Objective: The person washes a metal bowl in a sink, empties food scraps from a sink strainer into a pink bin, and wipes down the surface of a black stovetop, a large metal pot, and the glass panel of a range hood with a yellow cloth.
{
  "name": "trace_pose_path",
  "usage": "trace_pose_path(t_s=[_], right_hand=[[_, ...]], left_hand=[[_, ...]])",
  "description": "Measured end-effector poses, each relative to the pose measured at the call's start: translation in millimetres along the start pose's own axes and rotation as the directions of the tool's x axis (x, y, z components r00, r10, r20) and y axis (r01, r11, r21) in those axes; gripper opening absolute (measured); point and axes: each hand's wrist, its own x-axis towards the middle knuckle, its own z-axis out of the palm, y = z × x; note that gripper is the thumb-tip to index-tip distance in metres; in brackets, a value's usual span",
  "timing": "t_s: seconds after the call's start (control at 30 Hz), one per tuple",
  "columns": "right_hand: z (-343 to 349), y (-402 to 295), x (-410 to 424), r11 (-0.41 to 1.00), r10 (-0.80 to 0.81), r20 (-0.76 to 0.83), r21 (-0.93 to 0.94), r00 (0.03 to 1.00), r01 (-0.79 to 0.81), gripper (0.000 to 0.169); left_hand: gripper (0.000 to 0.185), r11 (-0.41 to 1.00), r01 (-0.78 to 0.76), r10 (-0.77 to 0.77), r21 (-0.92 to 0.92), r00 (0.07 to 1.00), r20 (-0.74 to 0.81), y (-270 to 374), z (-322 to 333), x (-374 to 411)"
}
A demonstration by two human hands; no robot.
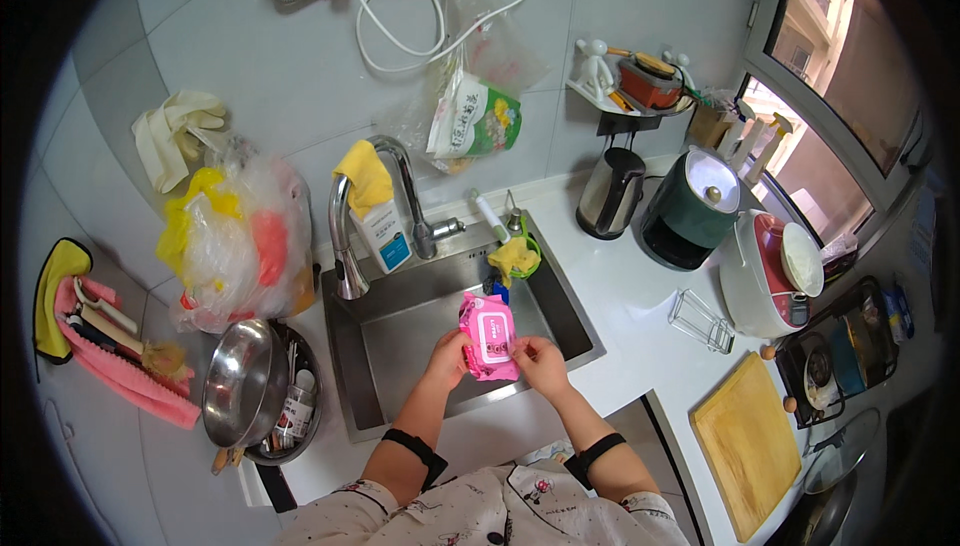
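Observation:
A pink soft pack of wet wipes (494, 337) with a white lid is held above the front part of a stainless steel sink (409, 336). My left hand (448, 358) grips its left side, the thumb lying on the front edge. On the pack's right edge rest the bent fingers of my right hand (538, 363); whether they pinch it is hard to tell. The lid looks closed. Behind the pack, a yellow cloth (514, 256) lies on a green strainer (532, 265) at the sink's back right corner.
A pull-out faucet (349, 268) with a yellow rag (365, 177) arches over the sink's left. Steel bowls (244, 388) stand left. On the right are a kettle (611, 192), a green air fryer (690, 205), a rice cooker (761, 276), a wire rack (701, 321) and a cutting board (748, 445).

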Motion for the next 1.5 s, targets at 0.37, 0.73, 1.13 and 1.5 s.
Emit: trace_pose_path(t_s=[0.37,0.73,1.13,1.5], right_hand=[[-1,36,33,0.957,0.096,0.072,-0.282,0.993,-0.072,0.016],[43,30,174,0.837,-0.034,0.134,-0.538,0.99,0.101,0.022],[25,45,231,0.746,-0.031,0.034,-0.665,0.999,0.046,0.021],[-6,-19,181,0.881,0.061,0.151,0.457,0.987,-0.125,0.015]], left_hand=[[0.006,0.933,-0.358,0.328,0.033,0.809,-0.487,110,-111,42],[0.019,0.722,-0.646,0.667,0.246,0.556,-0.496,138,-353,186],[0.024,0.912,-0.373,0.246,-0.169,0.829,-0.503,102,-195,111],[0.051,0.165,-0.403,0.498,0.9,0.822,0.276,59,41,80]])
